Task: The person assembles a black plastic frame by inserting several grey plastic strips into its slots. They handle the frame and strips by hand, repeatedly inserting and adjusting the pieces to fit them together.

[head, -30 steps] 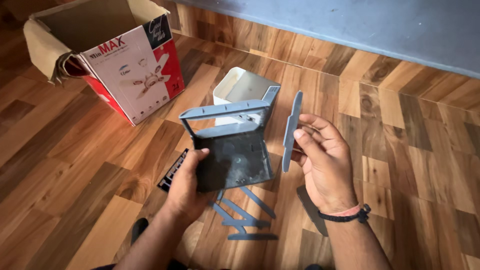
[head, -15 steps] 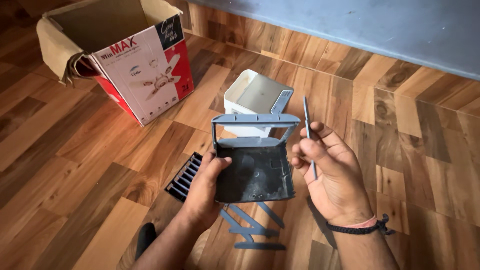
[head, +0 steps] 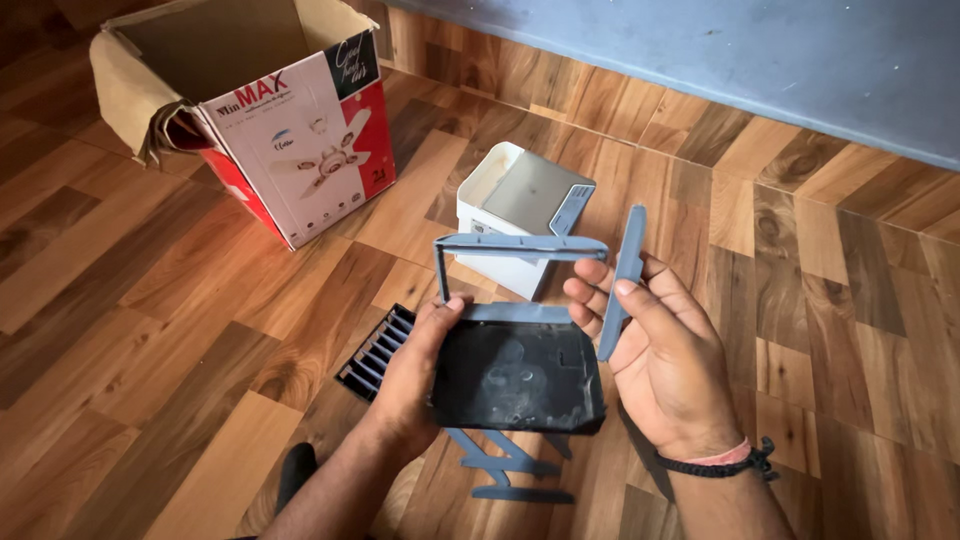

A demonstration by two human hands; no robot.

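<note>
My left hand (head: pixel 415 370) grips the left edge of a grey plastic housing (head: pixel 515 365) with a dark inner panel and an open frame on its far side. Just to its right, my right hand (head: pixel 660 365) pinches a long flat grey plastic strip (head: pixel 622 283) between thumb and fingers, held upright close to the housing's right side. The strip and the housing do not clearly touch.
On the wooden floor lie several grey strips (head: pixel 510 465) under the housing, a dark slatted grille (head: pixel 378 352), a white plastic box (head: pixel 515 205) and an open cardboard carton (head: pixel 250 110) at the far left. A grey wall (head: pixel 700 60) runs along the back.
The housing has tipped flatter, its dark panel now facing up. The strip in my right hand has turned from edge-on to show its flat side and moved slightly right.
</note>
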